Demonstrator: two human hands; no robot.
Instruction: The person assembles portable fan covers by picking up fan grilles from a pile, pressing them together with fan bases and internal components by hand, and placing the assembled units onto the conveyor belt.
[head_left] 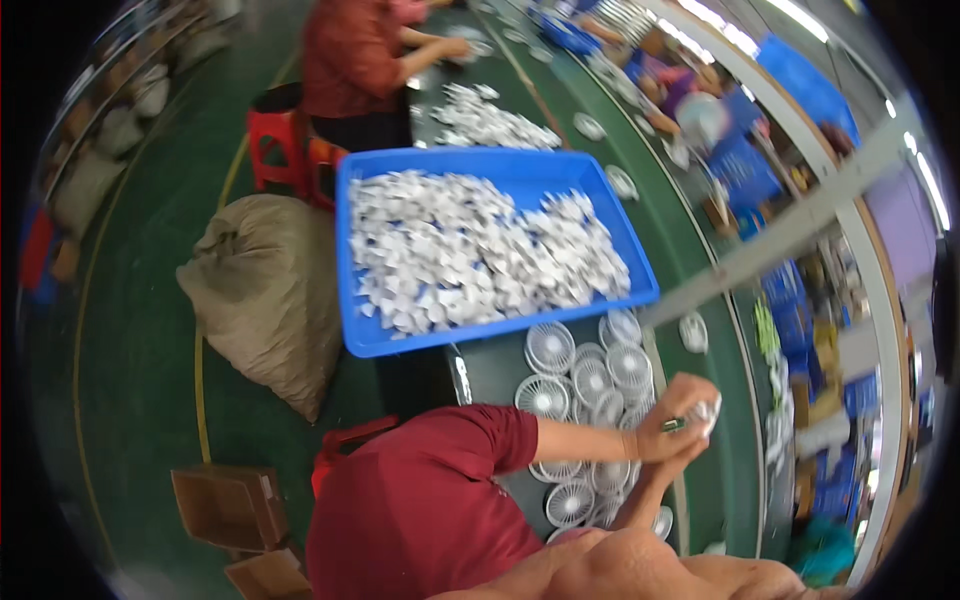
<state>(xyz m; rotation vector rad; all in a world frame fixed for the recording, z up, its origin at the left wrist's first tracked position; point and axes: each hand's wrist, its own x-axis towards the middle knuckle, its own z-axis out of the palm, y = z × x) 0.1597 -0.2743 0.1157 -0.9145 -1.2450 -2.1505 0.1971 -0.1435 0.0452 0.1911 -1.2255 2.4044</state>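
Note:
My left hand (668, 422), reached out from a red sleeve, is closed on a small white plastic part (708, 412). A small dark green, shiny item (673, 425) shows at its fingers; its kind is unclear. Just below and touching it is my right hand (680, 462), whose fingers are mostly hidden and blurred. Both hands are over the right edge of the bench. Under and beside my forearms lie several round white fan grilles (543, 397), loosely heaped and overlapping. Past them stands a blue tray (497, 331) filled with small white plastic parts (440, 245).
To the right runs a green conveyor belt (715, 370) carrying spaced white pieces (693, 332). A slanted grey post (770, 230) crosses above it. On the left floor are a tied sack (270, 290), a cardboard box (228, 508) and a red stool (276, 145). A co-worker (355, 60) sits beyond the tray.

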